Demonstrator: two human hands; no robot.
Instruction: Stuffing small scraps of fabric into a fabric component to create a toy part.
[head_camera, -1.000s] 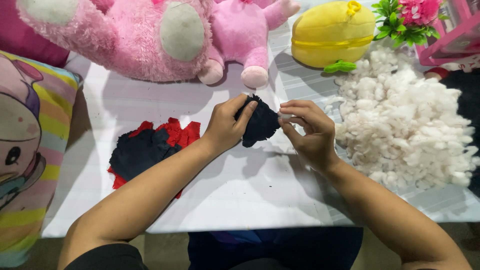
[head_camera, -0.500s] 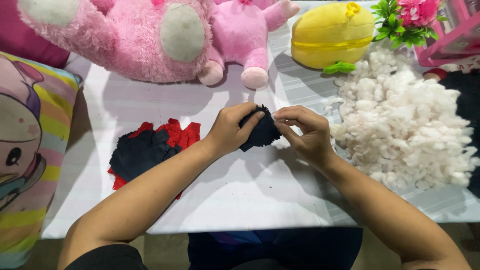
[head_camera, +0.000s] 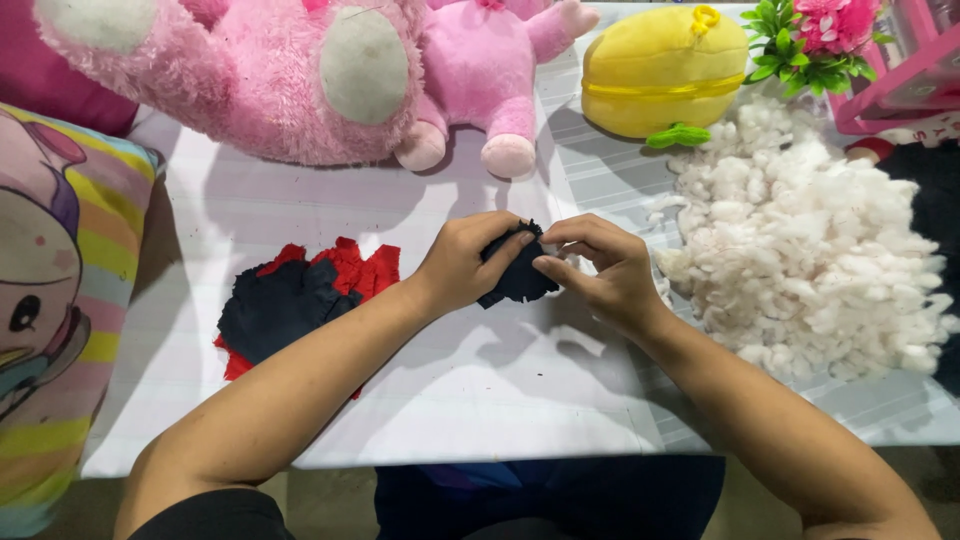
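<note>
Held above the middle of the white table (head_camera: 400, 420), between both hands: small dark navy fabric piece (head_camera: 515, 275), bunched and creased. Left hand (head_camera: 465, 262) closed around its left and upper part, thumb across the front, fingers curled behind. Right hand (head_camera: 600, 270) narrowed to a pinch, fingertips (head_camera: 545, 265) meeting at the piece's right edge, just beside the left thumb. Whether anything lies between those fingertips, such as a tuft of filling: cannot tell.

Judged as handled: very light, limp, no stiffness; folds and collapses under any grip. Not fragile, not slippery; a matt, felt-like surface likely to hold well against skin. Edges look ragged or seamed, so liable to fray or gape if pulled hard. Best taken at the rim with a fingertip pinch while the other hand cups the body, much as seen here; a grip on the middle alone would crush it shut.

Nearby: stack of cut red and navy fabric pieces (head_camera: 290, 305) flat on the table, left of the left forearm, well apart from the held piece. Heap of white stuffing (head_camera: 810, 240) to the right, near the right hand, loose and easily scattered. At the far edge: large pink plush toy (head_camera: 280, 80), smaller pink plush toy (head_camera: 490, 70), yellow plush toy (head_camera: 660, 70), artificial flowers (head_camera: 815, 35). Printed cushion (head_camera: 55, 300) at far left.
</note>
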